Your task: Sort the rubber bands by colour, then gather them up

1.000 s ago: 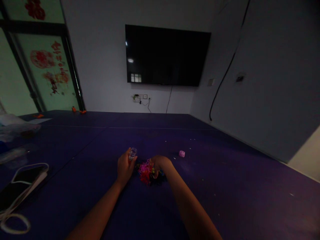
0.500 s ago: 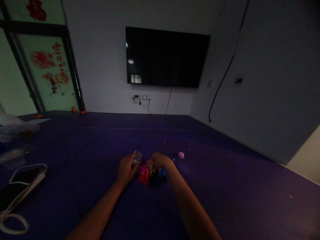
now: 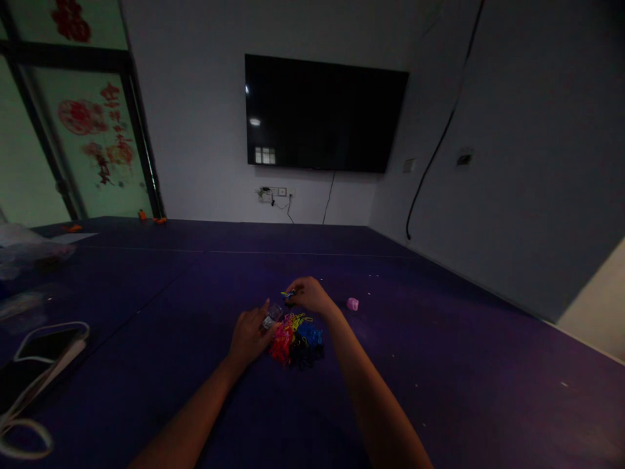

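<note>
My left hand [image 3: 250, 333] is closed round a small clear plastic jar [image 3: 272, 315], which leans over with its mouth toward the right. Pinched in the fingers of my right hand [image 3: 307, 294] are a few yellow, blue and black rubber bands [image 3: 289, 295], held just above and right of the jar. Below both hands lies a pile of small rubber bands [image 3: 296, 340] in pink, red, yellow, blue and black. A small pink object [image 3: 353, 304], perhaps a lid, rests to the right of my right forearm.
The purple surface [image 3: 439, 365] carries scattered white specks. At the left are a phone-like dark device with a white cable [image 3: 49, 357] and clear plastic bags [image 3: 29, 251]. Small orange objects [image 3: 160, 221] lie far back. A television [image 3: 325, 114] hangs on the wall.
My right hand has risen from the pile with rubber bands in its fingers and moved toward the jar. The jar, in my left hand, has tipped slightly.
</note>
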The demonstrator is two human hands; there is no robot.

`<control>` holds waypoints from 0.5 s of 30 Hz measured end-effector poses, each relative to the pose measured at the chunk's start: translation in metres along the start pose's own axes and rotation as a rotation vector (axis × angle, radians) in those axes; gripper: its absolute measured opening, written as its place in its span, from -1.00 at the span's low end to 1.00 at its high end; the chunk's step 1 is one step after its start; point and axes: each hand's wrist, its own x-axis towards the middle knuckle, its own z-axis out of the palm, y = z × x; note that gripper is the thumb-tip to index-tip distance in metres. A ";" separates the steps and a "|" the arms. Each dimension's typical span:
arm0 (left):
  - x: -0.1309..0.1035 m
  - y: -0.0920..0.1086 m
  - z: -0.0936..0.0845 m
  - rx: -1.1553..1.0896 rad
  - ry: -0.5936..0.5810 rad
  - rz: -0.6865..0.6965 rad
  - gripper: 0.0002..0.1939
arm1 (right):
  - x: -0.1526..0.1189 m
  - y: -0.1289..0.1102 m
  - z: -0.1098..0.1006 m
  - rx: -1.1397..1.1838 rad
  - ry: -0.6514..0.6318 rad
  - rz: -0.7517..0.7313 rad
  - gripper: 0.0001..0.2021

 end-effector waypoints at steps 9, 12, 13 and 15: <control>-0.001 0.001 0.002 -0.018 0.007 -0.012 -0.43 | 0.003 -0.003 0.020 -0.049 -0.006 -0.085 -0.81; 0.000 0.001 0.003 -0.028 0.021 -0.024 -0.44 | 0.002 -0.005 0.022 -0.120 0.022 -0.123 -0.80; 0.000 0.001 0.003 -0.034 0.024 -0.027 -0.44 | 0.002 -0.006 0.023 -0.134 0.024 -0.128 -0.80; 0.000 0.001 0.003 -0.042 0.029 -0.035 -0.44 | 0.002 -0.007 0.022 -0.147 0.009 -0.128 -0.80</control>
